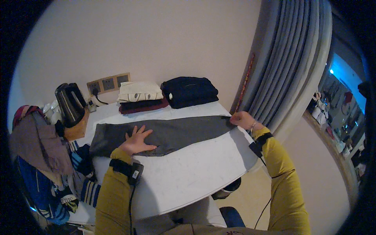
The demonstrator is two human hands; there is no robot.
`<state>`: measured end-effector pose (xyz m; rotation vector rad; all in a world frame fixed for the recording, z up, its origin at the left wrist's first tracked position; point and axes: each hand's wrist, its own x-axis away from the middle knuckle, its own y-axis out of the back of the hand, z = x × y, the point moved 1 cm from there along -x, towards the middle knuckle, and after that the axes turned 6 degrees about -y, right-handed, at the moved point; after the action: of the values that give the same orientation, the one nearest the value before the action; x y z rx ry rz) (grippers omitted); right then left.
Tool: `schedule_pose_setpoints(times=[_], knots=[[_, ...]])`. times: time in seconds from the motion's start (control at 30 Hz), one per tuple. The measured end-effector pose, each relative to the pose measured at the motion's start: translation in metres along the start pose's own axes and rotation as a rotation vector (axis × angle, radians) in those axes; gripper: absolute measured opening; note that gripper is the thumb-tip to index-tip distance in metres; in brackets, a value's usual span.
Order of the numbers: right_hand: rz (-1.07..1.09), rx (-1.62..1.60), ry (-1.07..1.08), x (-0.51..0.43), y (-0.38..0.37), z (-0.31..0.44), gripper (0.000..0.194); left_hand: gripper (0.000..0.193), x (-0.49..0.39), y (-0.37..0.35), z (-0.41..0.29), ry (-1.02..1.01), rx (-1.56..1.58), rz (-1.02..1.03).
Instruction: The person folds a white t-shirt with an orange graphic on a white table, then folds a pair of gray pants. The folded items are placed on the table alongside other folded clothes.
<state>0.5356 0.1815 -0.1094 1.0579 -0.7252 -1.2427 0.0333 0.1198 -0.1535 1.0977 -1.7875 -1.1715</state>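
A pair of dark grey trousers (182, 132), folded lengthwise, lies flat across the white table (188, 182). My left hand (138, 142) rests on the left part of the cloth with its fingers spread, holding nothing. At the far right end, my right hand (241, 119) pinches the narrow end of the trousers near the table's edge. Behind the trousers stand a folded cream garment (140, 91) on top of dark and maroon ones, and a pile of folded black clothing (190, 91).
A dark electric kettle (70, 104) stands on a wooden board (76, 130) at the left, below wall sockets (108, 84). Loose clothes (41, 144) are heaped at the table's left side. A grey curtain (282, 67) hangs at the right; a bin (226, 191) is under the table's edge.
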Motion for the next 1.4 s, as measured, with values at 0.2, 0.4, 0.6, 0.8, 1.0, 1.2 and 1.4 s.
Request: schedule_pose_setpoints(times=[0.2,0.4,0.6,0.8,1.0,1.2,1.4], knots=[[-0.053,0.236,0.127,-0.035,-0.035,0.018,0.024,0.096,0.002,0.001,-0.002,0.000,0.017,0.002],[0.050,0.490,-0.090,-0.040,-0.026,0.014,0.034,0.096,0.001,0.000,-0.001,0.000,0.018,0.015],[0.220,0.457,-0.206,-0.032,-0.011,-0.011,0.040,0.093,0.000,-0.002,0.000,-0.004,0.066,-0.012],[-0.061,0.467,-0.273,-0.003,-0.004,-0.027,0.034,0.092,0.000,0.000,-0.002,-0.006,0.012,-0.011],[-0.455,0.340,-0.246,0.005,0.028,-0.018,0.031,0.091,-0.001,-0.002,0.000,-0.002,0.013,-0.012],[0.009,-0.030,-0.180,0.007,0.020,-0.027,0.028,0.092,-0.003,-0.008,0.005,0.011,-0.022,-0.030],[0.201,-0.238,-0.148,0.021,-0.001,-0.042,0.023,0.093,-0.003,-0.005,0.003,0.002,0.093,-0.037]])
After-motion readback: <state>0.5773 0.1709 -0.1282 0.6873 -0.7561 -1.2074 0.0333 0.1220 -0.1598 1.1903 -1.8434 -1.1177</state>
